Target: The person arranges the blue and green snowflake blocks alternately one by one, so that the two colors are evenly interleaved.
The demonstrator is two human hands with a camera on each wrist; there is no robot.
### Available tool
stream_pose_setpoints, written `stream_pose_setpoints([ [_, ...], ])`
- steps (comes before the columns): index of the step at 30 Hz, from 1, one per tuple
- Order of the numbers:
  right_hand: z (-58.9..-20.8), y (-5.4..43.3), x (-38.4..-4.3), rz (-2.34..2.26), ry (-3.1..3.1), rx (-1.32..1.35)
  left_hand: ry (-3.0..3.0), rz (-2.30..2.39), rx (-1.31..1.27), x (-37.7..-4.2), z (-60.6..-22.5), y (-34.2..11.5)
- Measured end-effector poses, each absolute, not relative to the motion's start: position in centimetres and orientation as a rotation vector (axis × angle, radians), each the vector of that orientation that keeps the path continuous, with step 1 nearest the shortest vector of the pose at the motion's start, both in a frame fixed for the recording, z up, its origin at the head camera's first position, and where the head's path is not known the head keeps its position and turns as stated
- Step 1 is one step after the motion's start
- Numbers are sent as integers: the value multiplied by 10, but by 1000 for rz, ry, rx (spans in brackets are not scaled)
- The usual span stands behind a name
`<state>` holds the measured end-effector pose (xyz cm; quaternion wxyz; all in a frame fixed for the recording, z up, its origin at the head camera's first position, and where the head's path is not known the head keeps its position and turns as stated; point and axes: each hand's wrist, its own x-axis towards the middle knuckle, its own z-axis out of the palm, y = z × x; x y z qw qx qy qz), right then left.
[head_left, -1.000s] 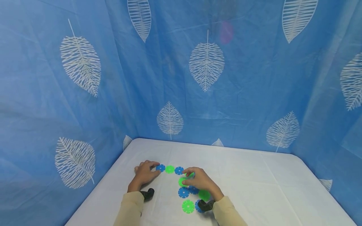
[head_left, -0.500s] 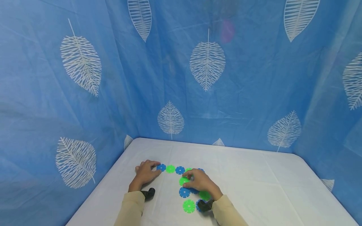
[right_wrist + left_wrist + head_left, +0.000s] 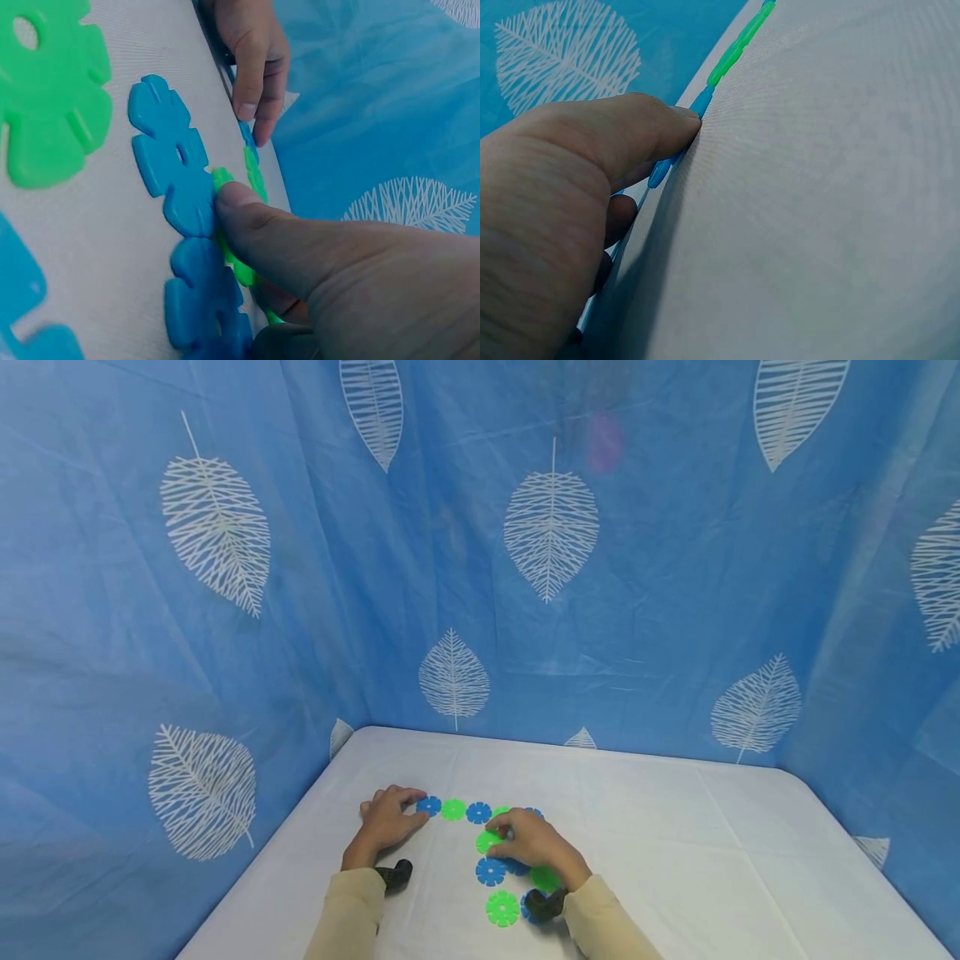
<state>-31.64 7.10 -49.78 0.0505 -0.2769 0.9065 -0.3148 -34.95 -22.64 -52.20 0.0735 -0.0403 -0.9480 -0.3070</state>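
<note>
the left hand (image 3: 387,821) pinches a blue disc (image 3: 431,802), and the right hand (image 3: 531,837) a green disc (image 3: 483,842). between both hands, more discs (image 3: 453,806) lie flat.

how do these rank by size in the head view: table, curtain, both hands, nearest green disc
1. Curtain
2. Table
3. Left hand, right hand: too alike to rank
4. Nearest green disc

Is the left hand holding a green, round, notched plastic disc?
No, the left hand pinches a blue, round, notched plastic disc between thumb and index finger.
</note>
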Motion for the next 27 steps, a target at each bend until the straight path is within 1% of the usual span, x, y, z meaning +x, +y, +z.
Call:
stream_pose_setpoints([
  [8,-493,73,-316,-972,2716,-868,-2849,-898,-115,-351,-524,-226],
  [17,-497,75,-320,-968,2702,-848,-2852,-927,-112,-350,-523,-225],
  [27,-497,75,-315,-875,2814,-907,-2861,-909,-106,-350,-525,-225],
])
